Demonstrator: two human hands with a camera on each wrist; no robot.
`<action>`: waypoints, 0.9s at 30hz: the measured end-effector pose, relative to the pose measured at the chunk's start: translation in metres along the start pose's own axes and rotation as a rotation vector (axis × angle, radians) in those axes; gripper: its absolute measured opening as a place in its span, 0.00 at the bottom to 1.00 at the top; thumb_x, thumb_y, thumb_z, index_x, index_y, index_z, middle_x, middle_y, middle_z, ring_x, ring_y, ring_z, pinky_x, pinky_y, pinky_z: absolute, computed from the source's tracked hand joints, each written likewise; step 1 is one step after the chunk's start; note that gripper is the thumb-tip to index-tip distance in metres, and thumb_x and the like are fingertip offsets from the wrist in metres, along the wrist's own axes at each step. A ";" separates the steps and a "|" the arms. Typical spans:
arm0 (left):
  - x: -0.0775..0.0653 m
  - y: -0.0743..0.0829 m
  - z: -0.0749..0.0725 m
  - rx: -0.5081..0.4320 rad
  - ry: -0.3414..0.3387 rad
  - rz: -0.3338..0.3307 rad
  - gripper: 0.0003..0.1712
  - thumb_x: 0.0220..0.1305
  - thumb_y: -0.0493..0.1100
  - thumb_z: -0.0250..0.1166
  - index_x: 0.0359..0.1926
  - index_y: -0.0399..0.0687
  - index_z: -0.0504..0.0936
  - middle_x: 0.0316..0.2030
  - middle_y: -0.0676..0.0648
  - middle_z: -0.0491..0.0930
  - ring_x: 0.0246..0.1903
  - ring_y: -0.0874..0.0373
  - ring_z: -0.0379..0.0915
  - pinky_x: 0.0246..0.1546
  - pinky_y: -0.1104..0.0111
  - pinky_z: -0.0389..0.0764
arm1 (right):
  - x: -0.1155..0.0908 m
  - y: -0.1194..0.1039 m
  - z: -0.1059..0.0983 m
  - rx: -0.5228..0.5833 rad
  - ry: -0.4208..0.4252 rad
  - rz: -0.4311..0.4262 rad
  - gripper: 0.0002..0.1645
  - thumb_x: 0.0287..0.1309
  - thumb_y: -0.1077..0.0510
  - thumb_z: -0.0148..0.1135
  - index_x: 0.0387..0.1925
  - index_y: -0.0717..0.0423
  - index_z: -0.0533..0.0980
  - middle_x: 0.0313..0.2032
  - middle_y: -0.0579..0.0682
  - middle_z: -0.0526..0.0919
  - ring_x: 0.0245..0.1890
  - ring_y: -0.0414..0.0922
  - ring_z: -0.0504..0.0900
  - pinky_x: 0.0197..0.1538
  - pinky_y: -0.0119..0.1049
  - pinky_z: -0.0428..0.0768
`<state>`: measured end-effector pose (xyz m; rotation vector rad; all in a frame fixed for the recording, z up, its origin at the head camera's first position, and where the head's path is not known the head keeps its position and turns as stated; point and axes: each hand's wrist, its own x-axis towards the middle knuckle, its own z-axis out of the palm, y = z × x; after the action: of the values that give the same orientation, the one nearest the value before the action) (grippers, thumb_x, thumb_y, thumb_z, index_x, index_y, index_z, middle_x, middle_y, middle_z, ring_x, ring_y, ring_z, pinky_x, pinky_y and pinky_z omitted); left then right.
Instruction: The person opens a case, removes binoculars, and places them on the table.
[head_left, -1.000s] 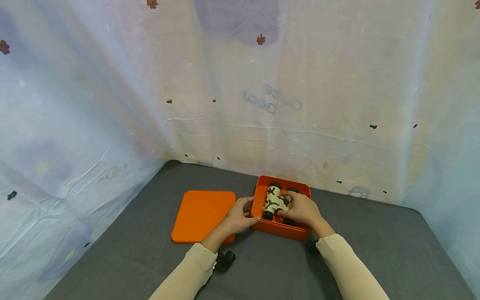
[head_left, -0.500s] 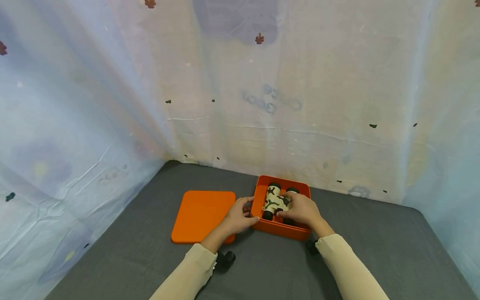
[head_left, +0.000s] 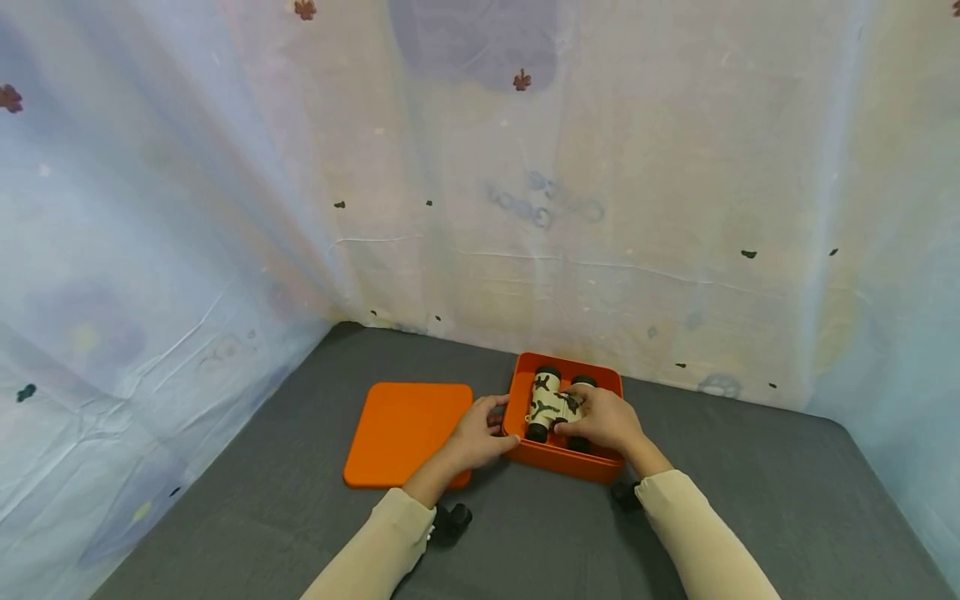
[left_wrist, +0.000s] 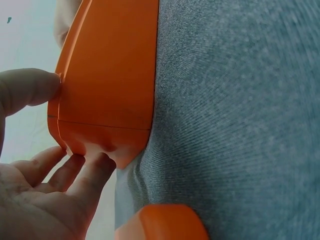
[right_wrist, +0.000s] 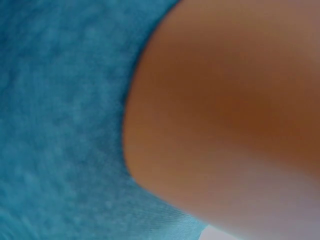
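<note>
A pair of binoculars (head_left: 545, 402) in cream, green and black camouflage lies inside an open orange box (head_left: 566, 463). My right hand (head_left: 606, 419) reaches into the box and grips the right barrel, covering much of it. At the box's left near corner, my left hand (head_left: 480, 433) holds the wall. In the left wrist view, the thumb (left_wrist: 35, 90) presses at the rim of the box (left_wrist: 107, 65) while the fingertips rest against its end wall. A blurred orange-brown shape (right_wrist: 225, 115) takes up most of the right wrist view; the right fingers do not show there.
A flat orange lid (head_left: 408, 429) lies left of the box, partly behind the left forearm. Grey cloth (head_left: 547, 542) covers the table. A pale patterned curtain (head_left: 600, 208) hangs along the table's back and left sides, close behind the box.
</note>
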<state>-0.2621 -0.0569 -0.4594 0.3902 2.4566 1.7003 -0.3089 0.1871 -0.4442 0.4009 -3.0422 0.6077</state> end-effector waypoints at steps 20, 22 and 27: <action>0.002 0.002 0.001 -0.061 -0.009 -0.019 0.39 0.57 0.35 0.68 0.68 0.35 0.63 0.63 0.35 0.63 0.61 0.37 0.68 0.56 0.53 0.78 | -0.002 0.002 -0.010 0.173 -0.038 -0.036 0.45 0.42 0.37 0.75 0.62 0.50 0.74 0.50 0.56 0.83 0.47 0.53 0.82 0.45 0.52 0.82; 0.002 0.001 0.001 -0.061 -0.008 -0.022 0.39 0.57 0.35 0.68 0.67 0.35 0.63 0.63 0.35 0.62 0.61 0.37 0.67 0.56 0.53 0.78 | -0.002 0.002 -0.011 0.179 -0.042 -0.036 0.45 0.42 0.37 0.75 0.62 0.50 0.74 0.52 0.56 0.82 0.49 0.54 0.81 0.46 0.53 0.82; 0.001 0.000 0.001 -0.051 -0.007 -0.026 0.39 0.57 0.35 0.68 0.68 0.36 0.62 0.64 0.36 0.62 0.61 0.38 0.68 0.55 0.54 0.79 | -0.004 0.001 -0.014 0.169 -0.045 -0.052 0.45 0.42 0.36 0.74 0.62 0.50 0.74 0.52 0.56 0.82 0.49 0.54 0.81 0.46 0.53 0.82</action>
<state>-0.2628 -0.0552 -0.4596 0.3559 2.3978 1.7441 -0.3058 0.1941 -0.4314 0.5023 -3.0217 0.8671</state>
